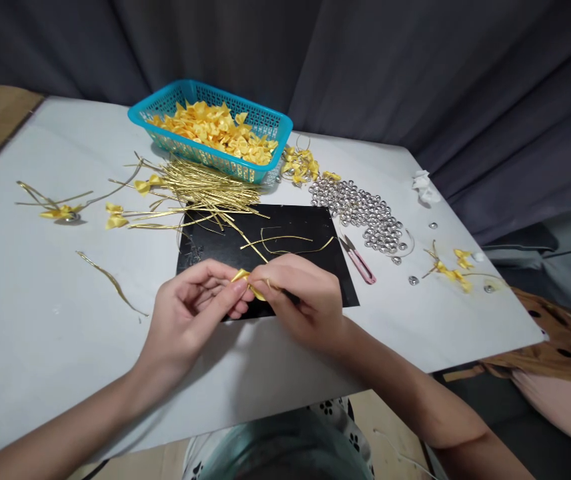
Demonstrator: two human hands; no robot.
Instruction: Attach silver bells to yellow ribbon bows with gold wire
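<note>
Over the front part of a black mat [285, 223], both my hands meet at a small yellow ribbon bow [240, 274]. My left hand [193, 300] pinches one side of it between thumb and fingers. From the other side my right hand [303, 293] closes on the same bow, its fingertips hiding the bow's middle. A thin gold tie [255, 248] runs up from behind the right fingers toward the pile of gold ties [210, 190]; whether it is joined to the bow I cannot tell.
A blue basket [138, 117] of yellow bows stands at the back. Silver beads [360, 210] lie spread to the right, with pink thread snips [358, 260] beside the mat. Loose bows with ties [58, 211] lie at left, more [450, 272] at far right. Crumpled white tissue [424, 188] sits near the right edge.
</note>
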